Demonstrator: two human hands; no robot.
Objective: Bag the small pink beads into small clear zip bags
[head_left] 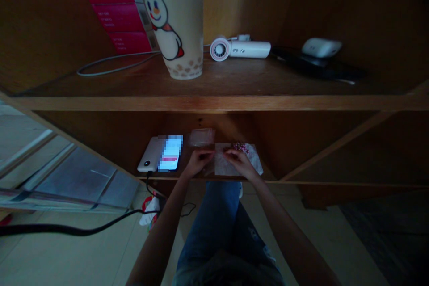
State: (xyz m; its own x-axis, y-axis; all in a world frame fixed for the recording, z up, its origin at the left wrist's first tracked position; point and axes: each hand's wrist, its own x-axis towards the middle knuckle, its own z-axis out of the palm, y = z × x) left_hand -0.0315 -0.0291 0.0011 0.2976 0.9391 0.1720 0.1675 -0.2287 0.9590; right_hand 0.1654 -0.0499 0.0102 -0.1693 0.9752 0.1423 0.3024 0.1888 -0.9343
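My left hand [198,163] is over the lower shelf, its fingers curled into a pinch. What sits between them is too small and dim to make out. Close by, my right hand [240,163] reaches over a white sheet [221,167], thumb and fingers also drawn together; anything in that pinch is unclear. A little heap of pink and dark beads [240,145] lies on the sheet, just beyond my right hand. Behind my left hand is a clear plastic bag [201,136].
A lit phone [170,154] rests beside a white power bank [148,155] at left, with a black cable [77,231] running off. On the upper shelf stand a milk tea cup [182,22], pink boxes [122,18], a handheld fan [241,49] and a white device [320,47].
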